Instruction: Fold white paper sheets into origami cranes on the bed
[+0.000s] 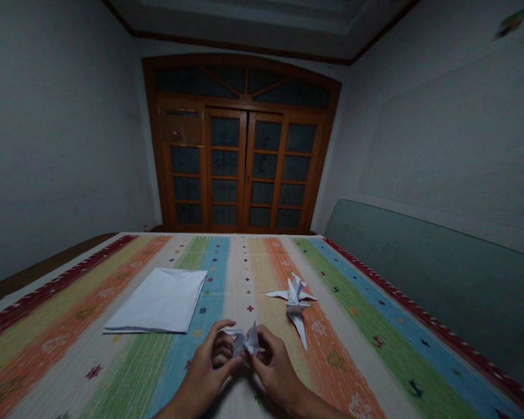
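Near the front of the table, both hands grip a small folded piece of white paper (241,342) with pointed flaps sticking up. My left hand (208,361) curls its thumb and fingers round the left side of it. On the other side, my right hand (276,362) pinches the paper between thumb and fingers. A finished-looking white origami figure (296,299) with several pointed limbs lies just beyond my right hand. To the left and farther off rests a flat stack of white paper sheets (159,299), apart from both hands.
A striped, multicoloured cloth (126,372) covers the table. Along the right side stands a pale green bench back or headboard (423,262). Wooden double doors with glass panes (244,169) are at the far end, between light walls.
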`<action>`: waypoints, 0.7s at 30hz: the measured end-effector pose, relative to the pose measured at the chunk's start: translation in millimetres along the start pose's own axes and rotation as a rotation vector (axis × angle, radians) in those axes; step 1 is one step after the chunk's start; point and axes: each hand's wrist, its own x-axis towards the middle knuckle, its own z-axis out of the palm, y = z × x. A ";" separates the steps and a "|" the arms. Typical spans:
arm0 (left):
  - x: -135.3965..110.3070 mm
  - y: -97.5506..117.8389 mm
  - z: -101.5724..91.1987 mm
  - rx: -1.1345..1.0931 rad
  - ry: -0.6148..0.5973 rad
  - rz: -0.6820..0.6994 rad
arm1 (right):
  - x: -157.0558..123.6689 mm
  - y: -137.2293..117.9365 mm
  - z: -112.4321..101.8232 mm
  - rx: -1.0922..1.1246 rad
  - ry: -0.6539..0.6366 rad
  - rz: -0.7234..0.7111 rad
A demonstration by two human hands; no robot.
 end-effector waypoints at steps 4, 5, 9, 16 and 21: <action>0.1 2.3 -0.6 -0.007 0.032 0.017 | -0.7 0.4 -3.3 -0.009 -0.014 -0.023; -0.2 1.7 -1.3 -0.008 0.040 0.023 | -1.0 0.3 -5.2 -0.012 -0.017 -0.046; -0.1 -6.6 -5.6 -0.040 0.043 0.037 | -1.9 2.3 -13.0 0.037 0.031 -0.093; 2.1 -19.7 -10.3 -0.205 -0.100 -0.007 | -2.3 11.6 -11.4 0.043 0.117 -0.053; 1.9 -19.1 -11.9 -0.199 -0.176 0.001 | 0.8 11.9 -10.6 -0.008 0.160 -0.040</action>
